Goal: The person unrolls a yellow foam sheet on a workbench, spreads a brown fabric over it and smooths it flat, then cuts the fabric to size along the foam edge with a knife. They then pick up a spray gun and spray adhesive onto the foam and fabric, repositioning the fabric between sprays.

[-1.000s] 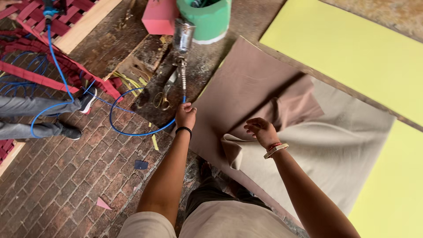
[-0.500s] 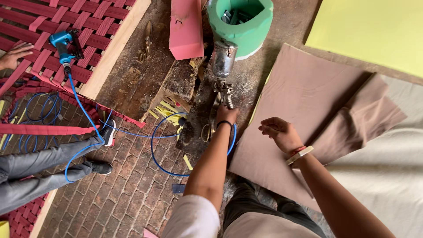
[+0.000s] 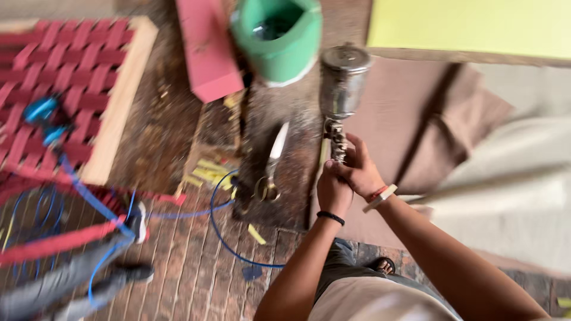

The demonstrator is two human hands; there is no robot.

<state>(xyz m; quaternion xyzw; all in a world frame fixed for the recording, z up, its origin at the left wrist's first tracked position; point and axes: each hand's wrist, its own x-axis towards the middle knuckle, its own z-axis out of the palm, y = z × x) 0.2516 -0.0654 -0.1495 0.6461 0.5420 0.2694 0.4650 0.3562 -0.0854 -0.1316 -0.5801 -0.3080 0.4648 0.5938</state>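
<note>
Change since earlier: both hands are now brought together on the spray gun (image 3: pixel 340 101), where half a second ago only the left was on it and the right hovered over the fabric.
Far left: a frame with red webbing (image 3: pixel 71 65) is seen, with a blue air tool (image 3: pixel 41 116) lying on it and a blue hose (image 3: pixel 220 229) trailing across the brick floor (image 3: pixel 178 273); another person's grey trouser leg (image 3: pixel 65 285) lies at the lower left.
Centre: a red block (image 3: pixel 208 47) and a green bucket (image 3: pixel 279 38) stand beyond a pair of scissors (image 3: pixel 270 169).
Left hand (image 3: pixel 333 190): closed around the lower grip of the spray gun.
Right hand (image 3: pixel 360 169): curled around the gun body just below the metal cup, touching the left.
Spray gun: held upright above the dirty floor, beside the brown fabric (image 3: pixel 410 119).
Right: cream fabric (image 3: pixel 511 196) and a yellow foam sheet (image 3: pixel 470 27) are laid out.
Risk: the trigger may be squeezed by accident, soiling the fabric; the hose may snag on the scissors.
</note>
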